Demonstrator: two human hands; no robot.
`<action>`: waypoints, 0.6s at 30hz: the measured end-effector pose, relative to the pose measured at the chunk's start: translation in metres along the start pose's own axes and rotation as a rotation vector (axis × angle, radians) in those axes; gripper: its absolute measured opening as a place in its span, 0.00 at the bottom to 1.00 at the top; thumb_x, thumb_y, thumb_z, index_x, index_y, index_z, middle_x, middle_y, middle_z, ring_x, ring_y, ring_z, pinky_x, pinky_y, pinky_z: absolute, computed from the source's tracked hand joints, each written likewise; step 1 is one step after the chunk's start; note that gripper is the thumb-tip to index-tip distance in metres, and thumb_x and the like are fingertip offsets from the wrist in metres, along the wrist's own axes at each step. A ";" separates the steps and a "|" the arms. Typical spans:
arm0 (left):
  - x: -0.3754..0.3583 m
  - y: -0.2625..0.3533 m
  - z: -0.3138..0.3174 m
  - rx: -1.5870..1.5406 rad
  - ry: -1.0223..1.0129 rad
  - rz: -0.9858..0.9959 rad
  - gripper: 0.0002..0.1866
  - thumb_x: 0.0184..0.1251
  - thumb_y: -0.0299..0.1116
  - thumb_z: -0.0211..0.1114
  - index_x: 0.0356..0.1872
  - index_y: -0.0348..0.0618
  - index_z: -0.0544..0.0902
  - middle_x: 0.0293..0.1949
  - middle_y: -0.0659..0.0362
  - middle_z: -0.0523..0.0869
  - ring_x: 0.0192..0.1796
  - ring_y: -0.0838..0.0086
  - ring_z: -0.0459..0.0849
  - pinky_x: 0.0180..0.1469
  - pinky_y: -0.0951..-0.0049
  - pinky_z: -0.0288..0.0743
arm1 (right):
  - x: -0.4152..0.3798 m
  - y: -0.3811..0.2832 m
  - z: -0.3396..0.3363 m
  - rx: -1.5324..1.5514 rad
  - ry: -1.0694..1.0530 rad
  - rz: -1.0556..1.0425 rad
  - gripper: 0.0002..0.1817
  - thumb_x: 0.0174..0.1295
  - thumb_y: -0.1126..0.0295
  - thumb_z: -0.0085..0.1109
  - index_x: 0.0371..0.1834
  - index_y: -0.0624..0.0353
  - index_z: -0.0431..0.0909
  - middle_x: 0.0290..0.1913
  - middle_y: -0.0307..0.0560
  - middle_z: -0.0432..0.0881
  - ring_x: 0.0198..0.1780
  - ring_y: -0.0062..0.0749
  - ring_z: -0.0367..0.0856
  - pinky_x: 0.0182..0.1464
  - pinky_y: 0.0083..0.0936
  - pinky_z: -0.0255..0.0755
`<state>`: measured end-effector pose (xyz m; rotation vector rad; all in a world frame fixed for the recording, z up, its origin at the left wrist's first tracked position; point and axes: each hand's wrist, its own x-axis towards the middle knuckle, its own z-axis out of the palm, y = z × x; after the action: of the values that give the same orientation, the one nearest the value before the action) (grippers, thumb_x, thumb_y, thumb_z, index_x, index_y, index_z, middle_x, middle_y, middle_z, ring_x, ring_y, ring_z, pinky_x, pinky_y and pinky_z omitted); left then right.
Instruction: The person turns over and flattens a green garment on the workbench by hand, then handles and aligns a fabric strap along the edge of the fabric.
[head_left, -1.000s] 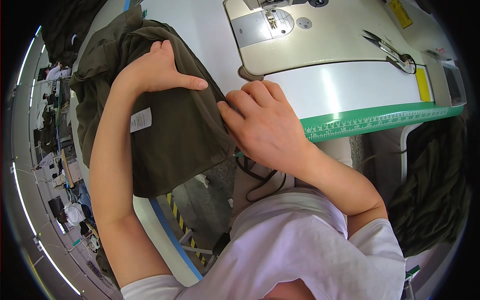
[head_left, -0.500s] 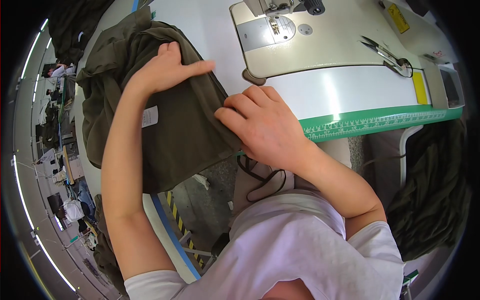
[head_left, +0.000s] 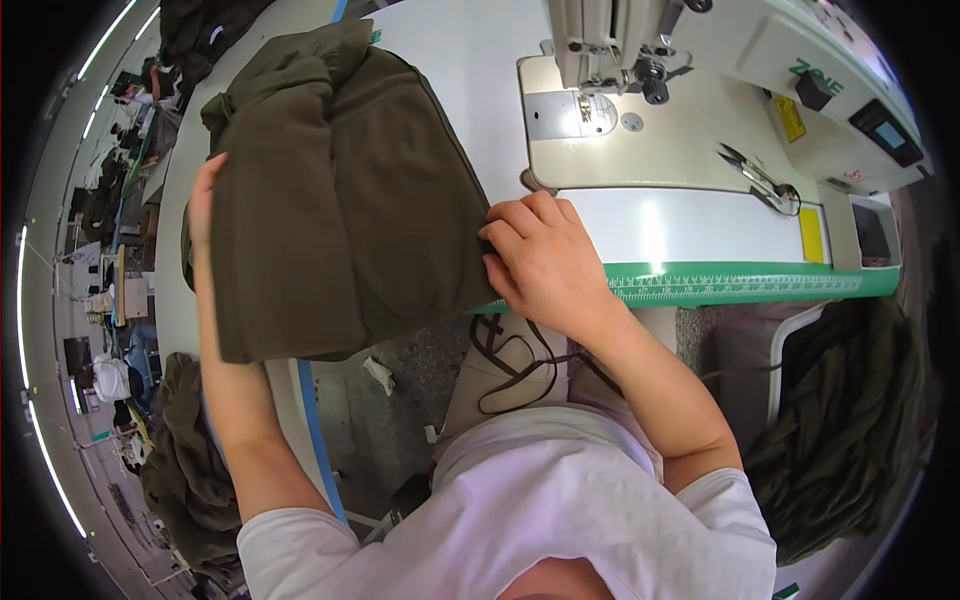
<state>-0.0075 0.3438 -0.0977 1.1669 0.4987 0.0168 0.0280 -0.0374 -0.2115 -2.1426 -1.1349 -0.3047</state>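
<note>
A dark olive garment (head_left: 400, 210) lies folded on the white table to the left of the sewing machine, its near edge overhanging the table. My left hand (head_left: 203, 205) is at its left side, with the fingers showing along the raised edge and the palm and thumb hidden behind the cloth. That hand looks closed on the edge. My right hand (head_left: 548, 258) pinches the garment's near right corner beside the green ruler strip (head_left: 720, 285), fingers curled and the thumb partly tucked under.
The sewing machine (head_left: 620, 60) stands at the back right, with thread snips (head_left: 765, 182) on its bed. More dark olive cloth (head_left: 840, 430) is heaped at my right, and another pile (head_left: 190, 465) at lower left. A looped dark cord (head_left: 515, 370) lies across my lap.
My left hand has moved left, and a cloth panel now covers the white label that was showing. My right hand stays at the garment's right corner. The camera view has shifted.
</note>
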 end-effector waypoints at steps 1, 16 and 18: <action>-0.019 0.006 -0.007 -0.067 0.060 0.072 0.17 0.68 0.39 0.51 0.44 0.37 0.82 0.45 0.53 0.86 0.45 0.67 0.85 0.52 0.67 0.78 | 0.001 0.000 -0.001 -0.004 -0.003 -0.017 0.12 0.49 0.70 0.63 0.37 0.57 0.78 0.44 0.40 0.77 0.47 0.38 0.72 0.50 0.32 0.66; -0.146 0.042 -0.236 -0.049 0.258 0.178 0.21 0.71 0.41 0.51 0.53 0.34 0.79 0.52 0.50 0.84 0.51 0.62 0.83 0.58 0.65 0.74 | 0.007 -0.009 -0.001 0.013 -0.019 -0.014 0.12 0.48 0.73 0.63 0.38 0.60 0.79 0.45 0.44 0.79 0.48 0.40 0.73 0.50 0.33 0.66; -0.142 0.023 -0.236 -0.098 0.219 0.121 0.21 0.72 0.41 0.52 0.54 0.33 0.78 0.52 0.50 0.84 0.52 0.61 0.83 0.58 0.64 0.75 | 0.008 -0.010 -0.001 0.007 -0.016 -0.024 0.12 0.48 0.74 0.63 0.38 0.60 0.79 0.45 0.44 0.79 0.48 0.41 0.73 0.50 0.33 0.66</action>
<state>-0.2197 0.5219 -0.0955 1.1032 0.6130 0.2730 0.0249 -0.0294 -0.2021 -2.1305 -1.1696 -0.2941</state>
